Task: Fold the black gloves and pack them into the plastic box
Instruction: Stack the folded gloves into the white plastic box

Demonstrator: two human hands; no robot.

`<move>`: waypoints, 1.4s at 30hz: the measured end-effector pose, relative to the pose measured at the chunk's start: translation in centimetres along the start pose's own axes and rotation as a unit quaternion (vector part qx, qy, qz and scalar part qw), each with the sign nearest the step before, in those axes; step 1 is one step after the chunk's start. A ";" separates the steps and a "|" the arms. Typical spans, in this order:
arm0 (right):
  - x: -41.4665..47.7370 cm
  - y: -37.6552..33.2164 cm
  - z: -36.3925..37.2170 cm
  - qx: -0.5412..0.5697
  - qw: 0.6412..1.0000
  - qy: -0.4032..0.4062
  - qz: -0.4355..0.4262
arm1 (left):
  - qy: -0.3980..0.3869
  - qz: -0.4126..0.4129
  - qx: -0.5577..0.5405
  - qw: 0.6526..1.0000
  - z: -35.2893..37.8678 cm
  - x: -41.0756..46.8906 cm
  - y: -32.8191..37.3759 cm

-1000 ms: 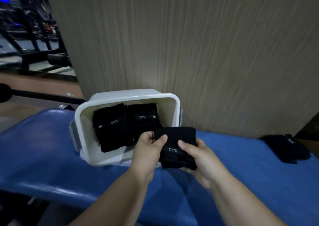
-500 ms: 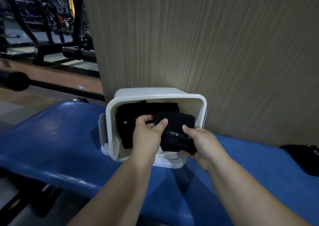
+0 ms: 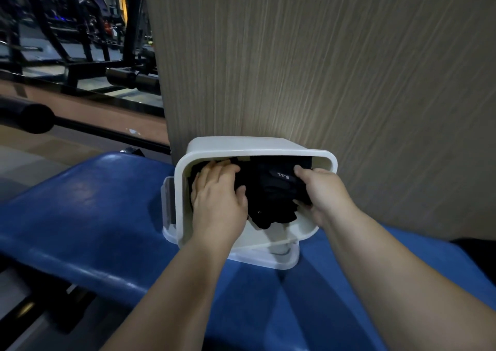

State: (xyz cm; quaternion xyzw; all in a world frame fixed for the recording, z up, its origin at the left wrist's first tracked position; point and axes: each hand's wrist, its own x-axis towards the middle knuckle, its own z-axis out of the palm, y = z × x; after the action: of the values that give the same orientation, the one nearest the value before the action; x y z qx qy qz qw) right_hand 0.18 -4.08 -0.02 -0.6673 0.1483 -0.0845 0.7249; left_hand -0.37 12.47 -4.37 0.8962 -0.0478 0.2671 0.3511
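Head view: our flat left hand presses gloves inside the plastic box. Our right hand grips a folded glove.

2 hands: left hand, right hand. 1 plastic box, white. 1 clear lid under it. Black glove bundles in the box: 2 for sure, i.e. 1 labelled bundle w/ white print and 1 plain bundle by the left fingers; poss. a 3rd behind them, but it's black on black so can't split them. 1 blue bench. 1 wood-grain panel. 1 dark heap at far right edge. 1 black padded bar at left.
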 end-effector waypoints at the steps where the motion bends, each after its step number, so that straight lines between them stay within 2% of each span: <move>1: 0.4 0.0 0.3 -0.007 1.000 0.002 0.000 | -0.029 -0.006 0.012 0.999 0.2 0.1 -0.2; 5: 1.7 -0.2 1.5 -0.039 0.999 0.018 -0.002 | -0.132 -0.012 0.056 0.990 1.1 0.1 -0.9; 7: 2.4 -0.2 2.0 -0.060 0.998 0.024 -0.012 | -0.140 -0.009 0.068 0.988 1.2 0.2 -1.1; 9: 3.0 -0.2 2.4 -0.127 0.991 0.034 -0.035 | -0.131 -0.013 0.066 0.989 1.1 0.3 -1.1; 12: 3.7 0.0 2.6 -0.261 0.961 0.063 -0.070 | -0.128 -0.029 0.068 0.989 1.0 0.4 -1.2; 15: 4.4 0.3 3.1 -0.346 0.933 0.060 -0.082 | -0.133 -0.023 0.083 0.987 1.2 0.4 -1.0; 21: 4.9 0.6 3.2 -0.461 0.879 0.049 -0.112 | -0.164 -0.002 0.128 0.978 1.8 0.3 -1.1; 25: 4.2 0.6 3.1 -0.560 0.801 0.076 -0.195 | -0.155 0.001 0.132 0.979 2.0 0.2 -1.0; 28: 4.0 1.0 2.7 -0.569 0.778 0.092 -0.252 | -0.149 0.000 0.121 0.981 2.0 0.1 -0.9; 33: 4.0 1.8 2.3 -0.610 0.728 0.098 -0.299 | -0.145 0.002 0.120 0.982 2.1 0.0 -0.8; 37: 4.0 1.7 2.2 -0.604 0.736 0.104 -0.289 | -0.149 0.002 0.117 0.982 2.1 0.0 -0.8; 42: 4.7 1.4 2.9 -0.606 0.767 0.041 -0.208 | -0.149 -0.002 0.115 0.982 2.0 0.0 -0.7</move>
State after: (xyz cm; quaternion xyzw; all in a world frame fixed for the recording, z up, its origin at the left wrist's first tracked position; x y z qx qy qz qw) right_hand 5.47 -2.76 -1.69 -0.9784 0.0561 -0.1526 0.1275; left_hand 0.76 11.64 -6.02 0.9604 -0.0668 0.1340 0.2350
